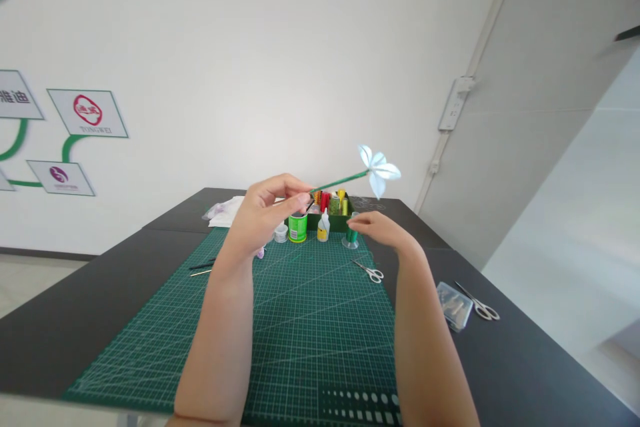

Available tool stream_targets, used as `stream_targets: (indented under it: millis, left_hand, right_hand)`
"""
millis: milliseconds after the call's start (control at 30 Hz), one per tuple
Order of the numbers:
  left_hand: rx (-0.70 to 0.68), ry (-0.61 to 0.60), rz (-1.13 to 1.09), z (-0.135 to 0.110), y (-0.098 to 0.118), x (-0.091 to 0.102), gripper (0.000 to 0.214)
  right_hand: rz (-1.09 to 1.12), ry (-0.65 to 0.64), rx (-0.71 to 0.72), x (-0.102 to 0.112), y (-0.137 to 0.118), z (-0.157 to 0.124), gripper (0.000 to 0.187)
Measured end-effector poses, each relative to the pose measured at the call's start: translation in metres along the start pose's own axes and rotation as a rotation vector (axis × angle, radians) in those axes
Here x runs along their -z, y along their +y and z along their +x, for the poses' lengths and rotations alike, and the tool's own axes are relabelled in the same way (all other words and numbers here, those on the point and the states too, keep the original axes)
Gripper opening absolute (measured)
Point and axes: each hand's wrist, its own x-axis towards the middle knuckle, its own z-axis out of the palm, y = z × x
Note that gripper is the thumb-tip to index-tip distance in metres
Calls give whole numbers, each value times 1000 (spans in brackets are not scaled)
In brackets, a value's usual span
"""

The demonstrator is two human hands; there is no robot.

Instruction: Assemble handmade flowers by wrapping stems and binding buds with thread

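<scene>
My left hand [270, 210] is pinched shut on the lower end of a green stem [340, 181] that carries a pale blue fabric flower [379, 170] at its tip, raised above the green cutting mat [310, 320]. My right hand [383, 227] reaches toward a green thread spool [351, 235] at the mat's far edge, its fingers curled at the spool's top; whether they grip it I cannot make out.
A green tray of coloured spools [333, 207], a green can [298, 228] and a small glue bottle [323, 227] stand at the far edge. Small scissors [370, 271] lie on the mat. A clear plastic box [454, 305] and larger scissors [480, 307] lie on the dark table [100, 307] at right.
</scene>
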Motion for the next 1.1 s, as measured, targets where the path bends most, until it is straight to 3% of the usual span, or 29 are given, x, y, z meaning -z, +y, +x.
stream_targets:
  millis: [133, 200, 300, 467, 633, 800, 900, 967, 1033, 1100]
  left_hand:
    - [75, -199, 29, 0, -6, 3, 9]
    - [93, -259, 27, 1, -9, 1, 9]
    - [116, -334, -6, 1, -10, -3, 7]
    - [156, -419, -37, 1, -8, -5, 6]
    - [151, -442, -47, 1, -12, -5, 8]
    - [159, -434, -92, 0, -11, -6, 5]
    - [152, -392, -88, -1, -8, -5, 8]
    - [132, -354, -69, -1, -9, -3, 10]
    - [114, -324, -30, 0, -11, -1, 13]
    - [102, -311, 13, 0, -13, 2, 14]
  right_hand:
    - [271, 14, 451, -2, -47, -35, 41]
    - [413, 14, 637, -5, -66, -52, 44]
    - [472, 36, 766, -11, -83, -71, 37]
    - [534, 100, 842, -14, -92, -84, 15]
    - [660, 76, 967, -21, -96, -87, 8]
    - [619, 66, 928, -22, -95, -89, 23]
    - [545, 40, 873, -13, -91, -91, 71]
    - [510, 9, 860, -5, -87, -94, 86]
    - [505, 35, 851, 3, -84, -97, 81]
    - [508, 141, 828, 7, -82, -101, 63]
